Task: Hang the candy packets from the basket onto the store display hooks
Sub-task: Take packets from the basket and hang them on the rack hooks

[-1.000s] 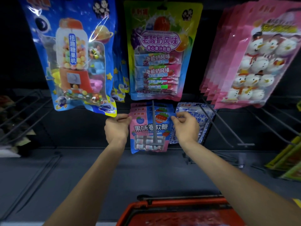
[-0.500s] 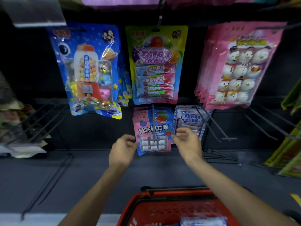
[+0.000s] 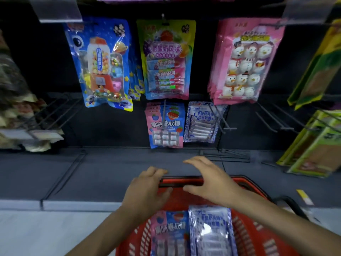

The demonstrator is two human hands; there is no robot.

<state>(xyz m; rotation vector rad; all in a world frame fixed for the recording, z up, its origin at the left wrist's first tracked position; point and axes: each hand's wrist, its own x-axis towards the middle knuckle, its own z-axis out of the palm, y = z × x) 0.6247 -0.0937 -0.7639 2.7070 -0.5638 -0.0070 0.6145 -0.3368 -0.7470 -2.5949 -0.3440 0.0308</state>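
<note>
A red basket (image 3: 258, 235) stands at the bottom of the view. In it lie a pink-and-blue candy packet (image 3: 170, 231) and a blue-and-white packet (image 3: 212, 230). Both hands hover over the basket's far rim, holding nothing: my left hand (image 3: 147, 191) with loosely bent fingers, my right hand (image 3: 208, 182) with fingers spread. On the lower hooks hang a matching pink-and-blue packet (image 3: 166, 126) and a blue-and-white packet (image 3: 202, 122).
The upper row holds a blue gumball packet (image 3: 101, 65), a yellow-green packet (image 3: 166, 60) and pink snowman packets (image 3: 245, 61). Bare hooks (image 3: 276, 119) jut out at right and left. Green packets (image 3: 313, 141) hang far right. A grey shelf (image 3: 73, 174) runs below the hooks.
Both hands let go of the hung pink-and-blue packet and drew back down over the basket. The view tilted down, showing the packets inside the basket.
</note>
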